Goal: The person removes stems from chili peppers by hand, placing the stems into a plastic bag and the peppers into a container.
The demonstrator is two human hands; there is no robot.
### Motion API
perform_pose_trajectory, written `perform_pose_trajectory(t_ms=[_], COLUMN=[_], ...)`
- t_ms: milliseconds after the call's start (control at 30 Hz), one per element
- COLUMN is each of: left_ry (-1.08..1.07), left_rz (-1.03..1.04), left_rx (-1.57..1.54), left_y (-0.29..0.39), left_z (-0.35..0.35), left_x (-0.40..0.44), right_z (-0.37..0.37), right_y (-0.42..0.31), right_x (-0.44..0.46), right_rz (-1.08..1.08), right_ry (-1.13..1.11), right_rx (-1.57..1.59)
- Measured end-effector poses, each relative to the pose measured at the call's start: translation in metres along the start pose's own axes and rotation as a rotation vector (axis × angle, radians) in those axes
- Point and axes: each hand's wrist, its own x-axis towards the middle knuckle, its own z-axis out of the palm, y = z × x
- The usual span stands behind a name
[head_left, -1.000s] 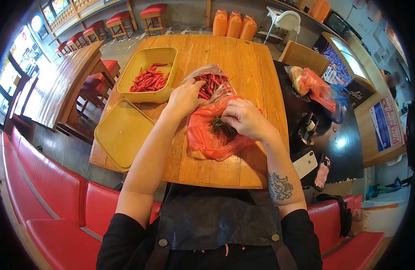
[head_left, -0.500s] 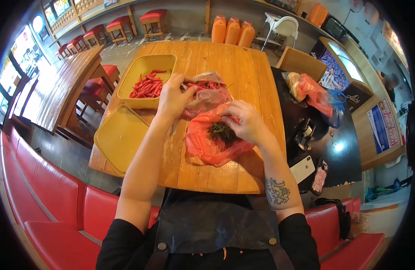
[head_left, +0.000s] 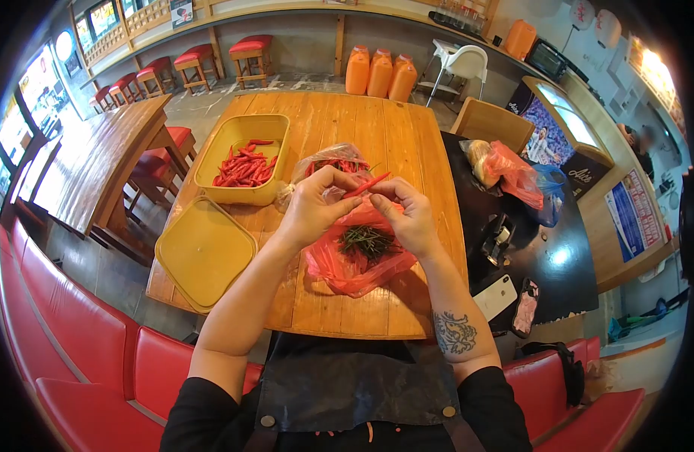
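A red chili pepper (head_left: 369, 184) is held up between my two hands, slanting up to the right. My left hand (head_left: 315, 209) pinches its lower left end between thumb and fingers. The fingers of my right hand (head_left: 408, 216) are closed at its other end. Below them lies an open red plastic bag (head_left: 339, 270) with a heap of green chili stems (head_left: 368, 242) in it. Behind my hands, a clear plastic bag (head_left: 345, 151) holds more red chilies, partly hidden. To the left, a yellow tub (head_left: 280, 155) contains loose red chilies (head_left: 245, 167).
A yellow lid (head_left: 205, 252) lies on the wooden table (head_left: 354, 320) near its left edge. On the black table (head_left: 569, 282) at right are plastic bags (head_left: 516, 175), a white phone (head_left: 495, 296) and a phone in a patterned case (head_left: 525, 307). Red bench seats (head_left: 162, 369) run behind me.
Both hands have come together and lifted from the bags. A red chili now shows between them. My right hand has left the stems in the red bag. The view has tilted up slightly.
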Motion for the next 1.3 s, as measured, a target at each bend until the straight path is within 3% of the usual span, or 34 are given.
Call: perform_pose_trajectory(t_ms=[100, 300, 467, 667, 800, 900, 967, 1033, 1167, 1267, 1300], left_ry=[0.011, -0.097, -0.138, -0.142, -0.099, -0.086, -0.101, -0.078, -0.086, -0.102, -0.088], left_rz=[-0.005, -0.103, -0.033, -0.037, 0.028, -0.001, -0.167, -0.169, -0.167, -0.31, -0.258], left_rx=[0.138, 0.024, 0.087, 0.018, 0.165, 0.096, -0.21, -0.318, -0.337, -0.543, -0.514], left_y=[0.006, -0.006, -0.005, -0.024, -0.004, -0.017, -0.008, -0.015, -0.011, -0.006, -0.004], left_z=[0.001, 0.005, 0.004, 0.006, 0.002, 0.003, 0.004, 0.006, 0.002, -0.001, -0.001], left_x=[-0.002, -0.002, -0.004, -0.003, -0.002, -0.001, 0.0, 0.002, 0.002, 0.001, 0.002], right_z=[-0.001, 0.0, 0.003, 0.0, 0.003, 0.004, 0.002, 0.005, 0.001, -0.001, -0.001], right_y=[0.002, -0.002, -0.007, -0.006, -0.005, -0.011, -0.02, -0.018, -0.006, -0.001, -0.003], right_x=[0.0, -0.001, -0.003, -0.002, -0.001, -0.001, -0.002, -0.002, -0.003, -0.001, -0.001], right_rz=[-0.031, -0.103, -0.048, -0.142, -0.174, -0.13, -0.125, -0.12, -0.096, -0.1, -0.074], right_ry=[-0.013, -0.057, -0.081, -0.055, -0.057, -0.08, -0.066, -0.055, -0.012, 0.015, 0.024], right_rx=[-0.059, -0.122, -0.065, -0.157, -0.184, -0.13, -0.152, -0.18, -0.217, -0.207, -0.215])
